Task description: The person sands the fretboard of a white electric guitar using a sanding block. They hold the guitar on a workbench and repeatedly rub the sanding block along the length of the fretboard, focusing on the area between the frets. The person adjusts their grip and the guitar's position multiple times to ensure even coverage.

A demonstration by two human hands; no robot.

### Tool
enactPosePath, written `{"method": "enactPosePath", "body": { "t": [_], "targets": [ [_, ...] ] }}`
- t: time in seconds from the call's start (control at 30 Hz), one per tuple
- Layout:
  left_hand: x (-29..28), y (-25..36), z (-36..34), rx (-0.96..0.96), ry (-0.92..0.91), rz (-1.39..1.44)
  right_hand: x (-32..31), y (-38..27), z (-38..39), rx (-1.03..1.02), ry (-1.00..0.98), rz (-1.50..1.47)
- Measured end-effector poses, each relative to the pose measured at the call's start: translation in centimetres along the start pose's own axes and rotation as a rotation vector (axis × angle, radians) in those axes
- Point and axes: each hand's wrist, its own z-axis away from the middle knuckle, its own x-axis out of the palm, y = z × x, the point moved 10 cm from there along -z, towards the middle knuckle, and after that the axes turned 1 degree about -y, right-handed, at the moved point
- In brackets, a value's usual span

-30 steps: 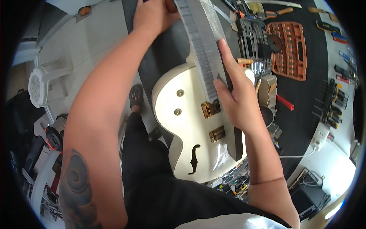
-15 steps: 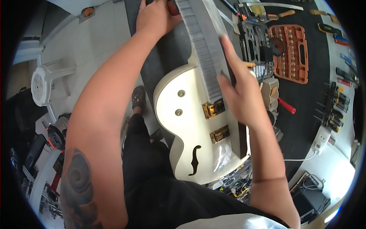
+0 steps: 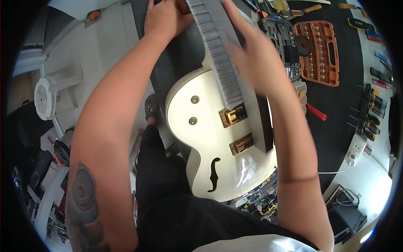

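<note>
A cream electric guitar (image 3: pixel 210 147) with a dark f-hole, gold pickups and two knobs lies in front of me, its neck pointing away. Grey covering shows between the frets of its fingerboard (image 3: pixel 219 54). At the top edge, my left hand (image 3: pixel 166 19) is closed at the far part of the neck, beside a reddish-brown piece (image 3: pixel 183 6); some of its fingers are out of sight. My right hand (image 3: pixel 258 59), blurred, grips a long straight grey bar (image 3: pixel 257 122) with a dark side. That bar lies lengthwise along the fingerboard and reaches over the body beside the pickups.
The dark bench (image 3: pixel 331 126) carries an orange socket case (image 3: pixel 331 54), a grey tool case (image 3: pixel 279 38) and a red-handled tool (image 3: pixel 315 111). Hand tools line the right side near a white power strip (image 3: pixel 356 149). A white stool (image 3: pixel 46 96) stands on the floor at left.
My right hand and the grey bar have slid away from me along the neck. My left hand stays at the far part of the neck; the whole view has shifted slightly.
</note>
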Motion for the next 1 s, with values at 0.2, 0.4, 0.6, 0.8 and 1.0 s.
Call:
{"method": "enactPosePath", "body": {
  "t": [0.2,0.4,0.6,0.8,1.0],
  "targets": [
    [0.8,0.2,-0.1,-0.015,-0.072,-0.076,-0.3,0.6,-2.4,0.025,0.059,0.106],
    [-0.5,-0.9,0.6,-0.037,-0.040,-0.029,0.7,0.0,2.7,-0.203,0.111,0.075],
    [0.2,0.9,-0.2,0.058,-0.029,-0.023,-0.6,0.3,-5.3,0.101,-0.018,0.333],
    [0.2,-0.7,0.2,-0.078,-0.112,-0.052,0.2,1.0,5.2,-0.221,0.097,0.083],
    [0.4,0.7,-0.1,-0.013,-0.067,-0.003,-2.1,-1.7,-5.3,-0.034,0.062,0.275]
  ]
}}
